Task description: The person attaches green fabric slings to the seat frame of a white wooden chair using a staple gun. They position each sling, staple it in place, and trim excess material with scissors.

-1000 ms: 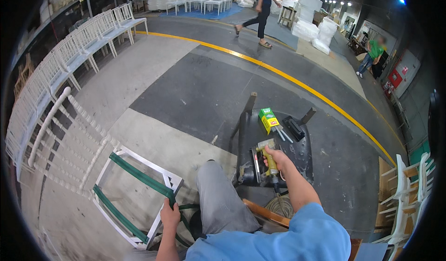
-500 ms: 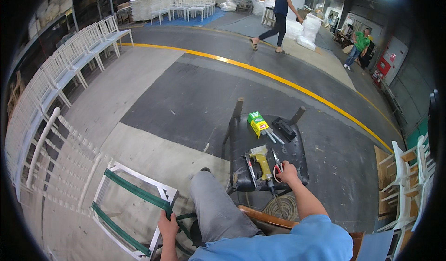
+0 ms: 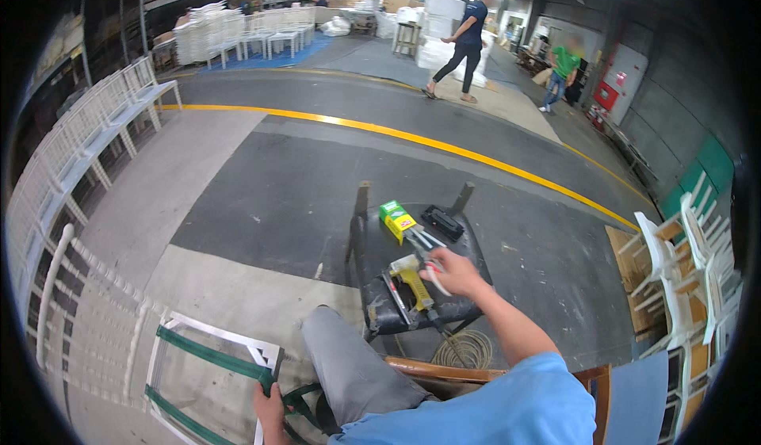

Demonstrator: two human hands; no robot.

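Observation:
My right hand (image 3: 458,274) grips a pair of scissors (image 3: 433,277) by the handles, above a black padded stool seat (image 3: 469,261). Right beside the scissors lies a yellow-handled staple gun (image 3: 412,288), its hose running down off the seat. A green and yellow box (image 3: 396,221) with staple strips partly out of it and a black case (image 3: 442,222) sit farther back. At lower left, my left hand (image 3: 270,407) is closed on green webbing (image 3: 212,355) at the corner of a white chair's seat frame (image 3: 152,372). The webbing's loose end trails beside my leg.
A coiled hose (image 3: 462,350) rests on the floor below the seat. White chairs line the left side (image 3: 63,168), and more stacked white chairs (image 3: 682,286) stand at right. Beyond the yellow floor line (image 3: 380,129), one person (image 3: 468,41) walks; another in green (image 3: 564,63) stands.
My right hand has lifted the scissors off the seat and moved them over the staple gun. My left hand stays on the webbing. The view has shifted, and the walking person has kept striding.

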